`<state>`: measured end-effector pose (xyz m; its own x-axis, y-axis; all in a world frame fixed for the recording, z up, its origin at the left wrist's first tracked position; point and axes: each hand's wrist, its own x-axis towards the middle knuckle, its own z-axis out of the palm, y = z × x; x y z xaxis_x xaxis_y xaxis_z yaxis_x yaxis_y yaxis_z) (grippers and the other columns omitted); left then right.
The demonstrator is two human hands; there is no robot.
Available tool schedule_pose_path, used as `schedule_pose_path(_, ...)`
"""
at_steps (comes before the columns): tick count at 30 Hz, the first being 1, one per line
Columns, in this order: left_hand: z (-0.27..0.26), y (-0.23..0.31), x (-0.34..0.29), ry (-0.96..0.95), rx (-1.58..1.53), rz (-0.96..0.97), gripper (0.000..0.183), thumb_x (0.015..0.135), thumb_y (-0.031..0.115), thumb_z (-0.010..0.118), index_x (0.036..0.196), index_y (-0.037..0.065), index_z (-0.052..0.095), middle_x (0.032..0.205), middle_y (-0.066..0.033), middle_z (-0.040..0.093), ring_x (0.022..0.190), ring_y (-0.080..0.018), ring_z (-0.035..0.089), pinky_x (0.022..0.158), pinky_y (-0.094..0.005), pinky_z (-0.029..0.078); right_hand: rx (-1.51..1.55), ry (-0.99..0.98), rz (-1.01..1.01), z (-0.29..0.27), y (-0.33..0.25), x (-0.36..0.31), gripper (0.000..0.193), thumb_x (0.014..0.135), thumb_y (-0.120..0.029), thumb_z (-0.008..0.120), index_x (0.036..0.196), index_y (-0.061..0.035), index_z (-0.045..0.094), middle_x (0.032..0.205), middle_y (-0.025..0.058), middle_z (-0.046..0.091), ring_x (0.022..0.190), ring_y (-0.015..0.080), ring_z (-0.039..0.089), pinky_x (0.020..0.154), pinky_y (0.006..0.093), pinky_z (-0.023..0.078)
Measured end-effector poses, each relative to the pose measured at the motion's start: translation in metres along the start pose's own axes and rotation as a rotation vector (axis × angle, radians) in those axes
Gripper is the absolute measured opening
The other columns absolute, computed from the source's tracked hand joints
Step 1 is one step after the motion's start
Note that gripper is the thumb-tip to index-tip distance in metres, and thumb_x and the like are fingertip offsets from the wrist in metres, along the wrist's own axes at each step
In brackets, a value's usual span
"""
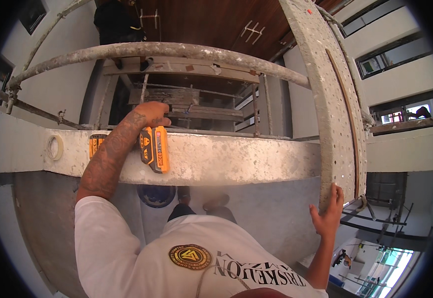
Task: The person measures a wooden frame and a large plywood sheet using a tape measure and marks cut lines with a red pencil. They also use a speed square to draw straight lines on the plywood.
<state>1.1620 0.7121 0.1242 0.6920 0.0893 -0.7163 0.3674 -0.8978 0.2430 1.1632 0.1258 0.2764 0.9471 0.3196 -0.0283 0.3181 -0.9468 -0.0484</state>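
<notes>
My left hand (153, 115) reaches over a pale concrete ledge, its fingers curled round a cordless power tool (155, 151). Of that tool, mostly the orange and black battery end shows; the rest is hidden beyond my hand. A second orange and black battery-like block (95, 144) sits on the ledge, partly behind my tattooed forearm. Off to the right, my right hand (328, 211) rests against the near end of a perforated, cement-spattered metal plank (343, 114). Its thumb stands apart from the outstretched fingers, and it holds nothing loose.
A roll of tape (54, 148) lies at the left of the ledge (236, 159). A spattered scaffold pipe (176, 50) crosses ahead. Beyond and lower are wooden planks (196, 69), with a person in dark clothes (119, 25) at the far left. A blue bucket (157, 195) stands by my feet.
</notes>
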Motion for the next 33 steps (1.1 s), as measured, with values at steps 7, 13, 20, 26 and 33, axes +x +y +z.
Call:
schedule_pose_path(7, 0.003, -0.0042, -0.0006, -0.005, 0.009, 0.012, 0.049, 0.095, 0.036, 0.069, 0.134, 0.006, 0.063, 0.128, -0.0161, 0.068, 0.121, -0.0288, 0.065, 0.101, -0.0439, 0.051, -0.008, -0.013, 0.027, 0.0019, -0.0047, -0.0044, 0.096, 0.068, -0.02, 0.083, 0.152, -0.0038, 0.041, 0.147, 0.0236, 0.043, 0.135, 0.0437, 0.046, 0.112, 0.0486, 0.039)
schedule_pose_path(13, 0.0033, -0.0005, -0.002, 0.003, 0.011, -0.01, 0.049, 0.096, 0.036, 0.069, 0.134, 0.006, 0.063, 0.128, -0.0156, 0.068, 0.12, -0.0281, 0.065, 0.101, -0.0436, 0.051, -0.023, -0.011, 0.016, 0.0021, -0.0035, -0.0034, 0.096, 0.068, -0.02, 0.083, 0.153, -0.0033, 0.041, 0.147, 0.0237, 0.043, 0.134, 0.044, 0.046, 0.112, 0.049, 0.039)
schedule_pose_path(20, 0.0031, -0.0007, 0.0018, 0.001, 0.009, 0.004, 0.049, 0.095, 0.037, 0.069, 0.133, 0.006, 0.063, 0.129, -0.0166, 0.068, 0.122, -0.0293, 0.064, 0.101, -0.0443, 0.051, 0.008, -0.008, 0.015, 0.0015, -0.0032, -0.0015, 0.095, 0.068, -0.02, 0.083, 0.152, -0.0031, 0.042, 0.146, 0.0243, 0.044, 0.134, 0.0442, 0.047, 0.112, 0.049, 0.039)
schedule_pose_path(26, 0.0038, -0.0007, 0.0028, 0.0, 0.026, 0.016, 0.051, 0.097, 0.039, 0.068, 0.135, 0.005, 0.062, 0.13, -0.0165, 0.067, 0.123, -0.0297, 0.063, 0.102, -0.0445, 0.051, 0.004, -0.011, 0.021, 0.0027, -0.0013, 0.0022, 0.095, 0.068, -0.02, 0.083, 0.152, -0.0032, 0.042, 0.147, 0.0242, 0.044, 0.134, 0.044, 0.047, 0.112, 0.049, 0.039)
schedule_pose_path(33, 0.0008, 0.003, 0.0001, -0.015, 0.008, -0.014, 0.052, 0.097, 0.039, 0.068, 0.137, 0.006, 0.061, 0.131, -0.0158, 0.067, 0.125, -0.0285, 0.063, 0.104, -0.0437, 0.05, -0.022, -0.006, 0.02, 0.005, 0.0005, 0.0038, 0.096, 0.068, -0.02, 0.084, 0.152, -0.0036, 0.042, 0.147, 0.0236, 0.044, 0.134, 0.0439, 0.046, 0.112, 0.049, 0.039)
